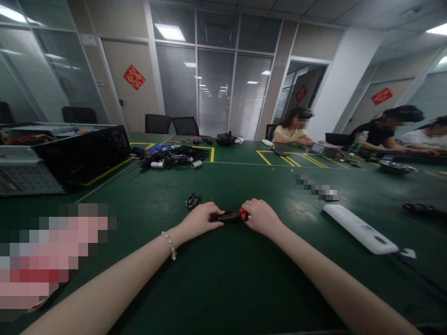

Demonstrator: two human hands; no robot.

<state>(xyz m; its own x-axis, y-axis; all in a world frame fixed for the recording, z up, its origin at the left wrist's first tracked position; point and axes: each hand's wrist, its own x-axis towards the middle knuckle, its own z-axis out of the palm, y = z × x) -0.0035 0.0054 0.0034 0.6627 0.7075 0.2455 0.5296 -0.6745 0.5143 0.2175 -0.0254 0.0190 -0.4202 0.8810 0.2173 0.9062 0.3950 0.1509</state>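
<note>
Both my hands rest on the green table [223, 279], close together near its middle. My left hand [199, 220], with a bead bracelet on the wrist, is closed round the dark end of a small black and red tool [231, 216]. My right hand [260, 216] is closed on the tool's red end. The tool lies level between the two hands, just above the table top. A small dark part [192, 200] lies on the table just beyond my left hand.
An open black computer case [66, 156] stands at the left. A heap of tools and parts [171, 157] lies at the far middle. A white oblong device [359, 229] with a cable lies at the right. Other people sit working at the far right.
</note>
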